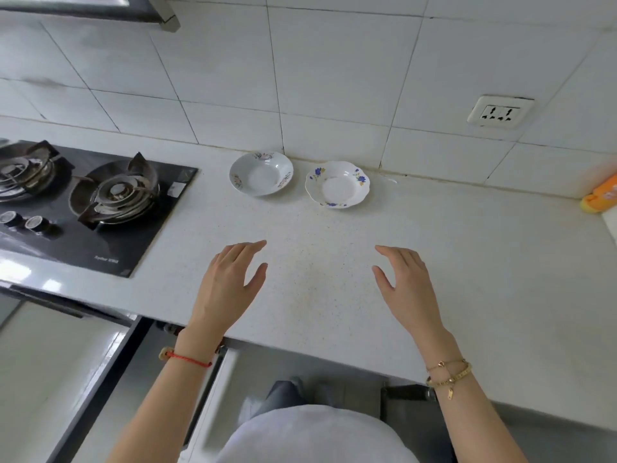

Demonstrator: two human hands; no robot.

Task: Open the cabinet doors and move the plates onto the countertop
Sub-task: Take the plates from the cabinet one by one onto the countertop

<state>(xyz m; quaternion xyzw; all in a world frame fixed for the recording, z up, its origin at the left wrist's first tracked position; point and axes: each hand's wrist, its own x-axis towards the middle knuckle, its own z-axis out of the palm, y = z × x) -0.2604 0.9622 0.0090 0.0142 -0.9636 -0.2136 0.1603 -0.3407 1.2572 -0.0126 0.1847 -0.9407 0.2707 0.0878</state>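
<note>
Two white plates rest on the speckled white countertop [317,262] near the tiled wall. The left plate [261,173] has faint pink flowers; the right plate [337,184] has a scalloped rim with blue flowers. They sit side by side, apart. My left hand [230,282] and my right hand [405,282] hover over the counter's front half, fingers apart, holding nothing, well short of the plates. Below the counter edge a cabinet door [207,396] stands swung open on the left, and another door edge [405,394] shows at the right.
A black gas hob [100,202] with two burners fills the counter's left side. A wall socket [499,111] sits at upper right. An orange-yellow object [601,193] lies at the far right edge. A range hood corner [160,15] hangs at top left.
</note>
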